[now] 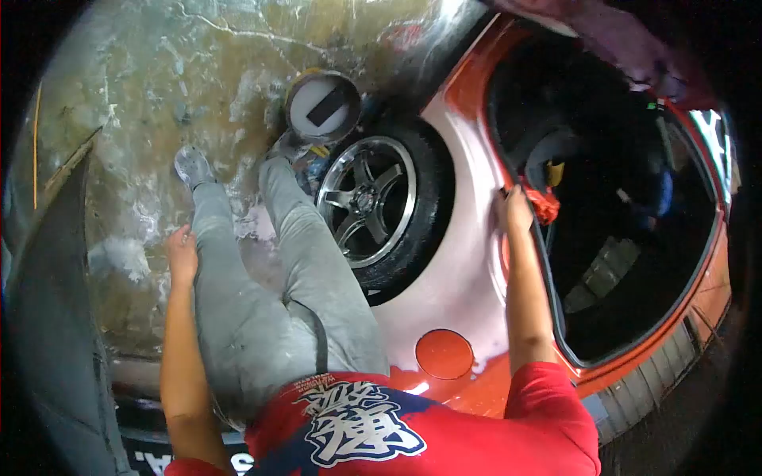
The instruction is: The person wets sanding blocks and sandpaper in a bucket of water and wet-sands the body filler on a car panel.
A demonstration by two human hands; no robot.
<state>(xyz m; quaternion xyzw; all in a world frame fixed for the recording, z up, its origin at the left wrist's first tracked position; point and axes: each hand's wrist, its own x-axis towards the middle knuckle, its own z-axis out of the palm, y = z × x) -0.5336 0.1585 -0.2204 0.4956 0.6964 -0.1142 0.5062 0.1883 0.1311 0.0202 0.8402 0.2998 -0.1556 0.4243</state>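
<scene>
My right hand rests at the upper edge of the car's rear side panel, beside the dark window opening. A crumpled red cloth lies right next to its fingers, just inside the opening. Whether the fingers hold anything is hidden. My left hand hangs beside my left thigh, its fingers curled and nothing visible in them. Pale pinkish-white patches cover the orange panel around the wheel arch. Below my right forearm, the round orange fuel flap sits in the panel.
A wheel with silver spokes stands in the arch. Next to it is a round container with a dark block in it. A dark panel stands at the left. Part of a purple cloth shows at the upper right.
</scene>
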